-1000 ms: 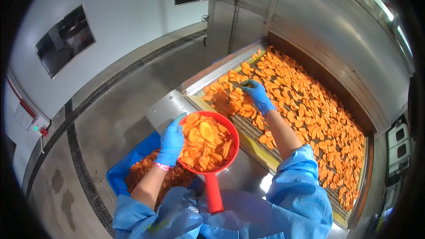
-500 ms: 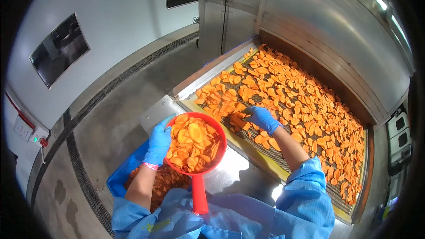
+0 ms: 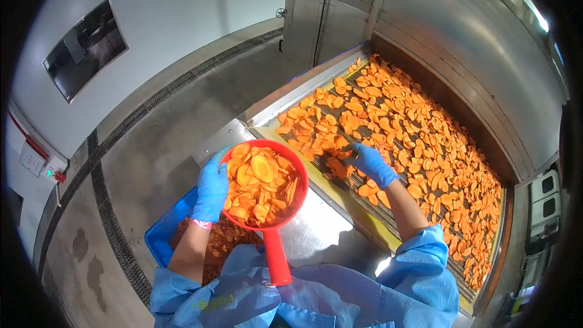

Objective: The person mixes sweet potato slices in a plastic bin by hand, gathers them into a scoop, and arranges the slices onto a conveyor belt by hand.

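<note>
My left hand (image 3: 211, 187), in a blue glove, grips the left rim of a red long-handled scoop (image 3: 278, 261). Thin orange vegetable slices (image 3: 258, 173) fill the scoop's round bowl, and its handle points toward my body. Over the near left part of a mesh conveyor belt (image 3: 381, 211), my right hand (image 3: 373, 165), also gloved in blue, reaches down among the scattered orange slices (image 3: 419, 136). Its fingers are bent but apart, close to or touching some slices. No slice shows clearly in its grasp.
A blue crate (image 3: 159, 238) of darker orange-brown pieces (image 3: 228, 246) stands below the scoop at left. A metal ledge (image 3: 319, 225) and yellow strip (image 3: 340, 200) edge the belt. A steel hood (image 3: 467, 42) rises behind it. Floor drains (image 3: 115, 231) run along the left.
The scoop has shifted slightly up in view, with its handle swung a little right. My right hand has moved slightly right over the slices. The whole view has tilted somewhat.
</note>
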The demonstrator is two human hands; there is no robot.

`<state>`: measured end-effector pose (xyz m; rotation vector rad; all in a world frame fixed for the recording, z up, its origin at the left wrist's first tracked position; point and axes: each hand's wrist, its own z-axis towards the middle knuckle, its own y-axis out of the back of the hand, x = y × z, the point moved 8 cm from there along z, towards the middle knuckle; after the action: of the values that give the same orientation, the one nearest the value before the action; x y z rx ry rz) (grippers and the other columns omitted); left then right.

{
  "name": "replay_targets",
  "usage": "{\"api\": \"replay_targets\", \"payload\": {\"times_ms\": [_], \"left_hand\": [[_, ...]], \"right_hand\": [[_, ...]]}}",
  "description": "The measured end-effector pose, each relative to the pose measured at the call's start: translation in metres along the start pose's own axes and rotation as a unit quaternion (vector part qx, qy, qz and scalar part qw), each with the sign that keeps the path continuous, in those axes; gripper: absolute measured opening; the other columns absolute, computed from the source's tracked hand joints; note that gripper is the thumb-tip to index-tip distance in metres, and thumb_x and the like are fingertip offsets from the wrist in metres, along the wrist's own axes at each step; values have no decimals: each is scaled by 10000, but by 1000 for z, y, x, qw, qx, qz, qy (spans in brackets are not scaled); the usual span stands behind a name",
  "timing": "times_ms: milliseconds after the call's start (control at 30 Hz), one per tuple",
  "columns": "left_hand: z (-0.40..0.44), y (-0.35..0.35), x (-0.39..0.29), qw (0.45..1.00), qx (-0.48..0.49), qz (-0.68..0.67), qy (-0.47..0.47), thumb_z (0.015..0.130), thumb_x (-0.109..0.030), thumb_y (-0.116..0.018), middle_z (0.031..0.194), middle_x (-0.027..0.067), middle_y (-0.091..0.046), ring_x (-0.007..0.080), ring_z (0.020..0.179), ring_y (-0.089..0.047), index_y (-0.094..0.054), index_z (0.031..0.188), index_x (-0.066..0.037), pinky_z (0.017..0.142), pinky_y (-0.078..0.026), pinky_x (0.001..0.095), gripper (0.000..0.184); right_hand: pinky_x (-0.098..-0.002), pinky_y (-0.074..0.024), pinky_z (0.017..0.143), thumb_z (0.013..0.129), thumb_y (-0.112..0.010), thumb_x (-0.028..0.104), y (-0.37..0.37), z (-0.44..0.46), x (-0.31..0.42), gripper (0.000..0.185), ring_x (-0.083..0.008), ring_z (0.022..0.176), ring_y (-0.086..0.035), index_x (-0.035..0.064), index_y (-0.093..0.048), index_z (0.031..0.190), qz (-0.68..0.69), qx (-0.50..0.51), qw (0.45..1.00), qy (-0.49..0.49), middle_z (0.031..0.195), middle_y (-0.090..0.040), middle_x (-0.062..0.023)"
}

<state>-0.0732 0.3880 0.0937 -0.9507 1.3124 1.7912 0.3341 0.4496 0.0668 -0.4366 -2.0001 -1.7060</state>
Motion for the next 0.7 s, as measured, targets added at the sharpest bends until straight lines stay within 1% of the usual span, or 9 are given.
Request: {"api": "replay_targets", "payload": {"times_ms": [33, 133, 167, 367, 467, 533, 567, 633, 700], "left_hand": [[0, 0, 1, 1000, 1, -12, 6, 911, 9, -467, 1171, 221, -628, 307, 1072, -620, -565, 1270, -36, 932, -468, 366, 375], [0, 1, -9, 1000, 4, -21, 1, 910, 13, -462, 1172, 214, -630, 304, 1070, -619, -567, 1272, -44, 931, -467, 365, 381], [1, 1, -8, 1000, 2, -24, 0, 910, 13, -462, 1172, 214, -630, 304, 1070, -619, -567, 1272, -44, 931, -467, 365, 381], [2, 4, -5, 1000, -5, 7, -22, 904, 13, -463, 1157, 218, -631, 307, 1047, -624, -576, 1275, -75, 912, -471, 367, 398], [2, 2, -2, 1000, -5, 6, -25, 898, 9, -469, 1134, 227, -632, 314, 1031, -627, -578, 1278, -90, 899, -475, 373, 407], [3, 2, -2, 1000, -9, -16, -20, 896, 0, -476, 1114, 231, -637, 325, 1004, -635, -578, 1282, -103, 878, -485, 380, 412], [3, 3, -4, 999, -14, -19, -22, 896, 0, -476, 1114, 231, -637, 325, 1004, -635, -578, 1282, -103, 878, -485, 380, 412], [-1, 6, -16, 998, -18, 45, -45, 896, -12, -484, 1105, 227, -641, 341, 978, -639, -577, 1284, -117, 858, -495, 388, 413], [-1, 6, -12, 998, -22, 47, -36, 896, -23, -494, 1107, 219, -642, 352, 975, -638, -579, 1285, -137, 849, -501, 394, 414]], "right_hand": [[-394, -532, 774, 767, -732, 378, -12, -4, 1, 508, -328, 867, -665, 159, -623, 1212, -27, -13, 997, 76, 960, -688, -156], [-417, -528, 775, 784, -700, 441, -42, -14, 12, 503, -345, 859, -658, 142, -632, 1183, -173, -83, 975, 108, 926, -674, -169], [-423, -523, 778, 787, -703, 408, -45, -13, 10, 445, -344, 872, -658, 121, -656, 1124, -138, -31, 989, 38, 948, -669, -189], [-341, -524, 707, 801, -628, 157, -54, 5, -91, 285, -279, 793, -681, 96, -672, 1076, 198, -90, 975, -48, 901, -690, -162], [-349, -526, 727, 814, -628, 178, -14, -28, -58, 324, -292, 833, -684, 128, -663, 1133, 165, -86, 981, -48, 929, -701, -151], [-365, -529, 760, 833, -652, 242, -2, -42, -33, 353, -303, 884, -682, 176, -652, 1180, -29, -30, 998, -49, 991, -700, -140], [-386, -531, 788, 834, -681, 315, -7, -40, -38, 378, -309, 919, -676, 214, -647, 1197, -127, -43, 991, 22, 1025, -690, -136], [-397, -528, 799, 826, -693, 361, 5, -30, -32, 395, -305, 924, -669, 219, -653, 1192, -143, -52, 987, -47, 1043, -679, -132], [-400, -521, 809, 831, -681, 378, 19, -9, -14, 387, -304, 937, -658, 210, -661, 1179, -124, -114, 985, -28, 1028, -679, -131]]}}
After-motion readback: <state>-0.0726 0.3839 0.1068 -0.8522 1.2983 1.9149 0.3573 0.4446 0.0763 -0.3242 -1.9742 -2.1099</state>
